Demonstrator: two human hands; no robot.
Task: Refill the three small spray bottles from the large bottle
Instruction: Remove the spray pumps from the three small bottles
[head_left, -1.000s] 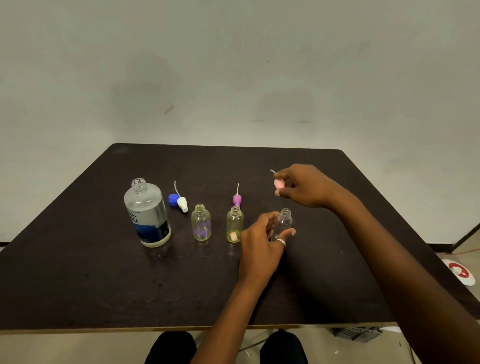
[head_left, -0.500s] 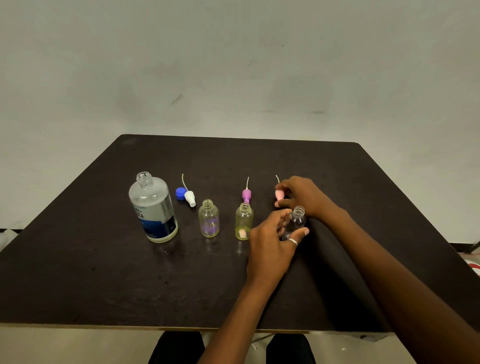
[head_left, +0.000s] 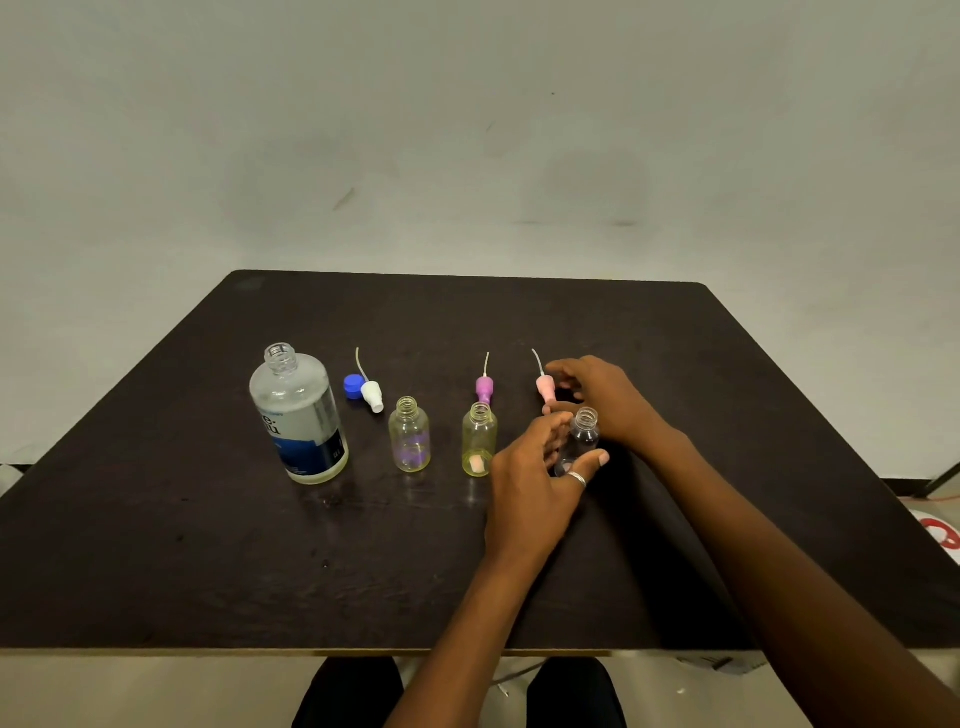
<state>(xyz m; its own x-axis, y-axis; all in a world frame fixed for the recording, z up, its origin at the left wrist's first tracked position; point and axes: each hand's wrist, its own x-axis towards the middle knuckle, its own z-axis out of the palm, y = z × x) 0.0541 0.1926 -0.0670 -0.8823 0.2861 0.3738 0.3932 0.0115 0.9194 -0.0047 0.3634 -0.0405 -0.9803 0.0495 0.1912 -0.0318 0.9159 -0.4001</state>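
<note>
The large bottle (head_left: 298, 415) stands uncapped at the left of the dark table (head_left: 208, 545). To its right stand two open yellowish small bottles (head_left: 410, 439) (head_left: 479, 441). My left hand (head_left: 530, 483) grips the third small bottle (head_left: 584, 431), a clear one, upright on the table. Behind the bottles lie the spray heads: white (head_left: 372, 396), purple (head_left: 484, 387) and pink (head_left: 545, 388). My right hand (head_left: 608, 400) hovers just right of the pink head with its fingers spread loosely around it, holding nothing.
A blue cap (head_left: 353, 386) lies beside the white spray head. A plain wall rises behind the table. My knees show below the table's front edge (head_left: 363, 652). A red-and-white object (head_left: 943, 535) lies on the floor at the right.
My right hand brought the pink spray head down, laid it on the table behind the clear bottle and let go. My left hand kept its grip on the clear bottle.
</note>
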